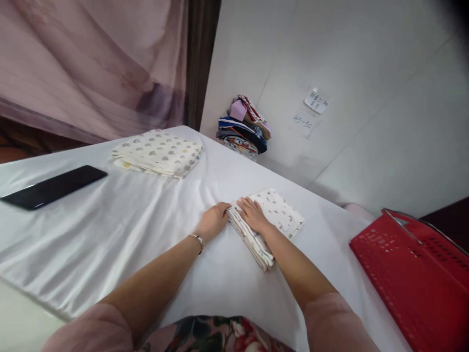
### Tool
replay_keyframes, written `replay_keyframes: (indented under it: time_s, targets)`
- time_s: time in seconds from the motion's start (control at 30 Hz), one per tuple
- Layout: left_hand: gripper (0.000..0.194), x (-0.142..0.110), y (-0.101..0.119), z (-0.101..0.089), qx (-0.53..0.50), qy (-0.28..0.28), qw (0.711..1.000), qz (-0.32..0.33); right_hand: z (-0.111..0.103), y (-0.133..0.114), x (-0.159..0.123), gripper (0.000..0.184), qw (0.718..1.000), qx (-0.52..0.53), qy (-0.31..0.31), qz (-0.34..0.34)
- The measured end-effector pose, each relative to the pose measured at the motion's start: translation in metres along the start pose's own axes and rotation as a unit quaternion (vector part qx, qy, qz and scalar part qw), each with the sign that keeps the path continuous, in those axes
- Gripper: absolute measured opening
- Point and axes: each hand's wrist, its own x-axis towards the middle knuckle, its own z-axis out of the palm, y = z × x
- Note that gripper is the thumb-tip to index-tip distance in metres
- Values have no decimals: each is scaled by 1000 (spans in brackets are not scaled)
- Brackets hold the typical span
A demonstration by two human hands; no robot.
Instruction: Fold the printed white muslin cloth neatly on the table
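Observation:
A folded white cloth with small printed motifs [280, 211] lies on the white-covered table [120, 230] in front of me. My right hand [252, 214] rests flat on top of its near left part, fingers stretched out. My left hand [214, 221] is curled against the cloth's left folded edge, fingers tucked at the stacked layers. A thin bracelet sits on my left wrist.
A second folded cloth with grey prints [159, 152] lies at the table's far side. A black phone [51, 187] lies at the left. A red plastic basket [417, 274] stands at the right. A pile of coloured clothes [245, 126] sits against the wall.

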Motion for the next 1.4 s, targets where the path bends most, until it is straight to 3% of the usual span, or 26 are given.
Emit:
replay_keyframes:
  time_s: [0.13,0.27,0.43,0.77,1.07,1.4]
  targets:
    - [27,2,-1,-3,-5,-7,999,-49,-4,-7,-13,43,998,63,9,28]
    - [22,5,-1,-3,-16,-19,997,-75,-1,-12,-36,35,989,120,83,-3]
    - [17,3,2,-2,-30,4,995,-93,-3,-16,-45,21,977,149,151,20]
    - [7,0,1,-1,-19,30,997,-72,-13,-39,-11,11,994,51,96,5]
    - [9,0,0,0,-25,13,996,-81,-8,-30,-5,20,987,126,98,1]
    - [20,-1,4,-5,6,-12,1000,-9,-6,-32,-8,19,982,150,110,-20]
